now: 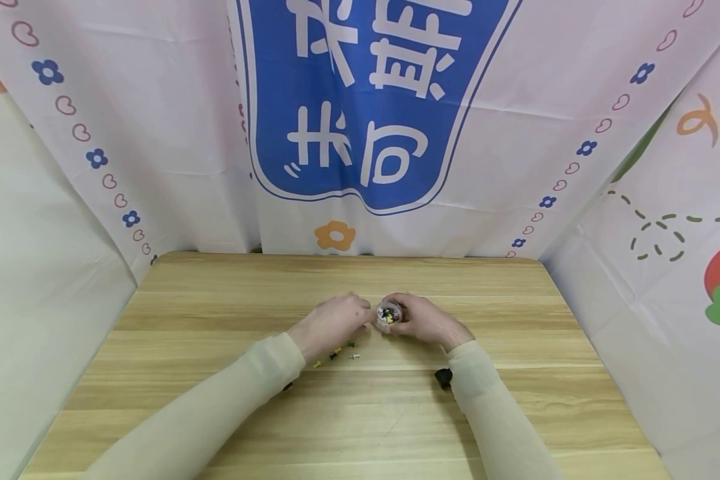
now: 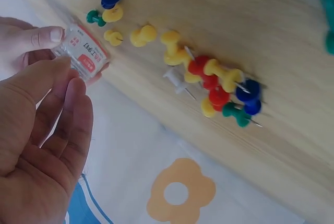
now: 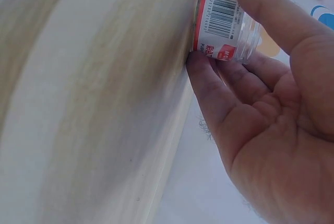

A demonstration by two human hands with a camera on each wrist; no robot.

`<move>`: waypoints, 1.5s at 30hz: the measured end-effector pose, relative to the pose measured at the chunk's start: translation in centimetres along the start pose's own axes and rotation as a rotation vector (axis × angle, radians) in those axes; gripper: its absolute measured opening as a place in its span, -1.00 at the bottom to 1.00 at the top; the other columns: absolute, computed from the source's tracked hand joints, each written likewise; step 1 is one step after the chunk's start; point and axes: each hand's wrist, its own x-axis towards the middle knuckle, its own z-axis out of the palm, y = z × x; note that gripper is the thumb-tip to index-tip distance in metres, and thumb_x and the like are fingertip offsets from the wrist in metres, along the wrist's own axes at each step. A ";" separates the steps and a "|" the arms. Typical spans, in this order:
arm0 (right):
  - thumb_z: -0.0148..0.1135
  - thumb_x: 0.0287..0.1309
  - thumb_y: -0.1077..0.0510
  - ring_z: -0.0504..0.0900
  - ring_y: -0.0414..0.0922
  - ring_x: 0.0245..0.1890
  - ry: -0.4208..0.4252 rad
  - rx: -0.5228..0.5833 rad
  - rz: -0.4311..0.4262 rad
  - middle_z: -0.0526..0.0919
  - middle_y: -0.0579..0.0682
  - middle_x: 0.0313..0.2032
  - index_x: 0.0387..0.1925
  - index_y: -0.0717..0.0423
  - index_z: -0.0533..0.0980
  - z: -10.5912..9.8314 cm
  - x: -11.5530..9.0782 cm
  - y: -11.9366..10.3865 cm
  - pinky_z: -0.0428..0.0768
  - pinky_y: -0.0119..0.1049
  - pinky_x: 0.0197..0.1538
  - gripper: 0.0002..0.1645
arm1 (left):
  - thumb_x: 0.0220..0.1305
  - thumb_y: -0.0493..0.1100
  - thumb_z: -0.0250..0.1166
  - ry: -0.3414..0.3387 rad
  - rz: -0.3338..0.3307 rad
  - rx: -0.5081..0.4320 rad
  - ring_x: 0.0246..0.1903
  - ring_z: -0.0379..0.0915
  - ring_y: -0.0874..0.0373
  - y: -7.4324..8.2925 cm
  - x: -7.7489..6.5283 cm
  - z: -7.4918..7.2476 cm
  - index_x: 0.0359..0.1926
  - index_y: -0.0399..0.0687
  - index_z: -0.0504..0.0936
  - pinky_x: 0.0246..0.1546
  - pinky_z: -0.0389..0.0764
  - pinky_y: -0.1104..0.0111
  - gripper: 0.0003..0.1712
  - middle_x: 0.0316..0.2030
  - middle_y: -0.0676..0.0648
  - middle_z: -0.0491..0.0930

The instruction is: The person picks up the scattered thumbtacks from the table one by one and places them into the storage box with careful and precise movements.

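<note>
Nearest us, our pale left sleeve [image 1: 180, 413] crosses the worktop [image 1: 396, 427] and ends at our left hand [image 1: 339, 321]. Red, yellow, blue, green and white push pins [image 2: 219, 97] lie scattered near that hand. Its thumb and forefinger tips meet right by a clear jar [image 3: 224, 23]; we cannot tell whether they pinch anything. Between our hands, the jar shows a red-and-white label [image 2: 88, 51] and colourful pins inside [image 1: 387, 315]. Our right hand [image 1: 426, 320] curls around it. One small black object [image 1: 443, 378] lies just beside our right sleeve [image 1: 504, 413].
</note>
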 end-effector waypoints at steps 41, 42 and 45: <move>0.63 0.46 0.22 0.74 0.09 0.38 -0.013 0.077 0.031 0.80 0.14 0.36 0.51 0.13 0.63 0.0 0.1 0.1 0.66 0.21 0.60 -0.33 | 0.63 -0.27 0.49 -0.101 -0.052 0.076 -0.17 0.80 0.15 -1.2 -2.1 1.4 -0.11 0.07 0.89 -0.15 0.89 0.28 -0.86 -0.18 0.02 0.88; 0.63 0.46 0.22 0.74 0.09 0.38 -0.013 0.076 0.031 0.80 0.14 0.36 0.51 0.13 0.63 0.0 0.1 0.1 0.66 0.21 0.60 -0.33 | 0.63 -0.27 0.49 -0.102 -0.055 0.075 -0.17 0.80 0.16 -1.2 -2.1 1.4 -0.10 0.07 0.89 -0.16 0.89 0.29 -0.86 -0.18 0.02 0.88; 0.62 0.46 0.23 0.74 0.08 0.37 -0.012 0.075 0.033 0.80 0.14 0.36 0.51 0.13 0.63 0.1 0.1 0.1 0.66 0.20 0.59 -0.33 | 0.64 -0.28 0.49 -0.107 -0.063 0.067 -0.19 0.79 0.18 -1.2 -2.0 1.3 -0.08 0.06 0.89 -0.16 0.89 0.32 -0.87 -0.19 0.02 0.86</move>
